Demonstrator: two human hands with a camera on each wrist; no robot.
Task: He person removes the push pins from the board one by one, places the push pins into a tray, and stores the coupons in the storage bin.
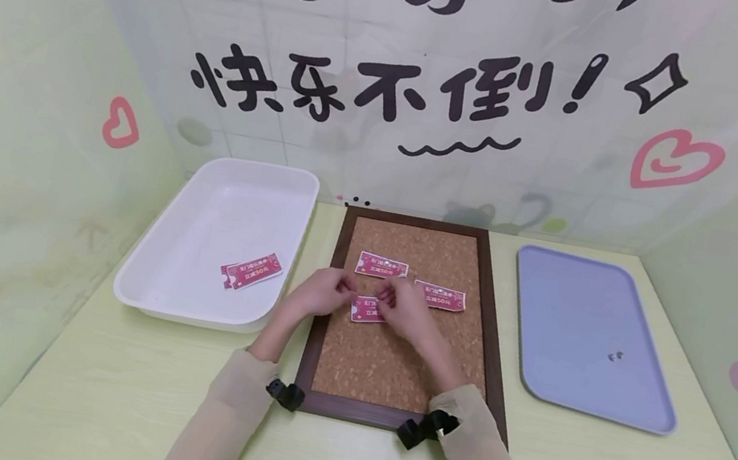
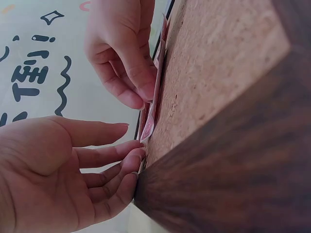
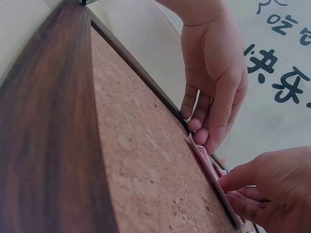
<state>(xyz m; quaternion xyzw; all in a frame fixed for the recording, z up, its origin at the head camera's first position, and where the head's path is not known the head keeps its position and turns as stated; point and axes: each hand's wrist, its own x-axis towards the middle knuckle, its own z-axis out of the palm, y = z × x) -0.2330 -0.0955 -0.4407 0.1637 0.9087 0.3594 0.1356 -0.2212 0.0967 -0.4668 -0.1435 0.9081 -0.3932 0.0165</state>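
On the cork board (image 1: pixel 368 368), a pink and white paper coupon (image 1: pixel 363 310) lies below two others. My right hand (image 1: pixel 408 311) bends over its right part, with thumb and fingertips pinching right at the paper; I cannot tell whether a small pin is between them. At the coupon's left end is my left hand (image 1: pixel 324 292), its fingertips close to the paper edge. In the left wrist view the left thumb and index finger (image 2: pixel 109 155) stand apart. The upper coupon (image 1: pixel 374 265) and the right coupon (image 1: pixel 443 298) each bear a small clear pushpin.
A white basin (image 1: pixel 211 212) at the left contains another coupon (image 1: pixel 252 271). At the right, a blue-grey tray (image 1: pixel 581 322) holds a few small clear pushpins (image 1: pixel 615 356). The board has a raised dark wooden frame (image 1: pixel 353 410). Behind it stands a printed wall.
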